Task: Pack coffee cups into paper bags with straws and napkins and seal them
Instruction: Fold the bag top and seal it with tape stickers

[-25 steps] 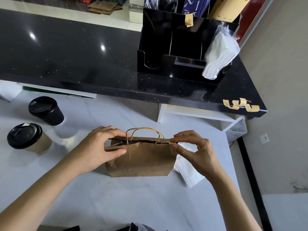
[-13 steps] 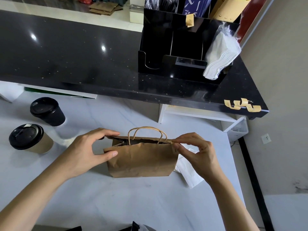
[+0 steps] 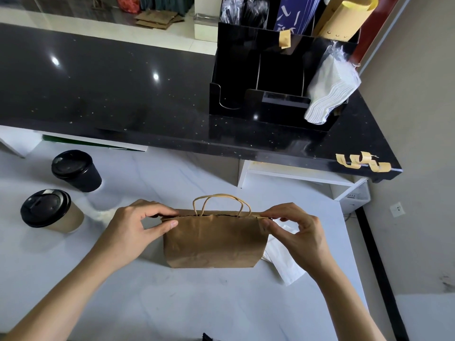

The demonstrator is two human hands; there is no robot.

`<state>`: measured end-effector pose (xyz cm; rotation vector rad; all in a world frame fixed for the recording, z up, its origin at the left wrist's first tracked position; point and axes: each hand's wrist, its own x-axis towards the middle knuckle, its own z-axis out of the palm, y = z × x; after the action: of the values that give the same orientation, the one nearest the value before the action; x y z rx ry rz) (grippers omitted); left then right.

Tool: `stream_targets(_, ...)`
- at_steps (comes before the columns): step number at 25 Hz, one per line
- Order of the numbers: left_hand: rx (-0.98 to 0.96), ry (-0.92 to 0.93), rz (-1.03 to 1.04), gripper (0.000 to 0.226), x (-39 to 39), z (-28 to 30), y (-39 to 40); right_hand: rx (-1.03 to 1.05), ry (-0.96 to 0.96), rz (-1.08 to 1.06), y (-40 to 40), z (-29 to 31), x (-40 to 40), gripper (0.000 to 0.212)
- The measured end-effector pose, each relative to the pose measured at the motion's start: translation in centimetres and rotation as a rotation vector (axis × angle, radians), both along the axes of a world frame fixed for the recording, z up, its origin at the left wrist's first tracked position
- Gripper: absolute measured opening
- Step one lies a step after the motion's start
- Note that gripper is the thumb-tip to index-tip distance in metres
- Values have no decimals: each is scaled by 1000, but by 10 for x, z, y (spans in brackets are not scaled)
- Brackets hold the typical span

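Observation:
A brown paper bag (image 3: 214, 242) with twine handles stands upright on the white marble table (image 3: 172, 303). My left hand (image 3: 133, 230) pinches the bag's top left corner. At the top right corner my right hand (image 3: 295, 232) pinches the rim between thumb and fingers. The mouth is nearly pressed together, showing only a dark slit. What is inside the bag is hidden. Two lidded coffee cups stand at the left: a black one (image 3: 76, 171) and a brown one (image 3: 50, 211). White napkins (image 3: 285, 264) lie behind the bag's right side.
A black counter (image 3: 123, 94) runs across the back, holding a black organizer (image 3: 266, 77) with a napkin stack (image 3: 330, 92) and wrapped straws (image 3: 236, 8). Strips of tan tape (image 3: 362, 162) hang on the counter's right edge. The table ends at the right above the floor.
Both hands have drawn the bag's top edges closer together; the open mouth has narrowed to a slit. The left thumb now presses against the bag's front corner.

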<state>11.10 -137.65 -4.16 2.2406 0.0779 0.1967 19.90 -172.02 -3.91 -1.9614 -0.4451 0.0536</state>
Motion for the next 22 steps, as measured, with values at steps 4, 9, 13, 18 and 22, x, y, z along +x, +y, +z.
stream_targets(4,48,-43,24,25,1,-4,-7,7,8,-12,0,-1,0,19)
stream_targets(9,-20,-78,37,23,-2,-8,-5,-19,11,-36,-1,7,3,7)
stream_targets(13,-87,-66,37,27,-2,-11,-4,-104,-256,-402,-21,32,34,19)
stream_targets(18,-112,-39,45,26,-2,-12,-4,-401,-360,-666,-68,62,75,56)
stream_targets(22,-109,-24,44,26,-3,-13,-4,-607,-332,-638,-77,57,90,37)
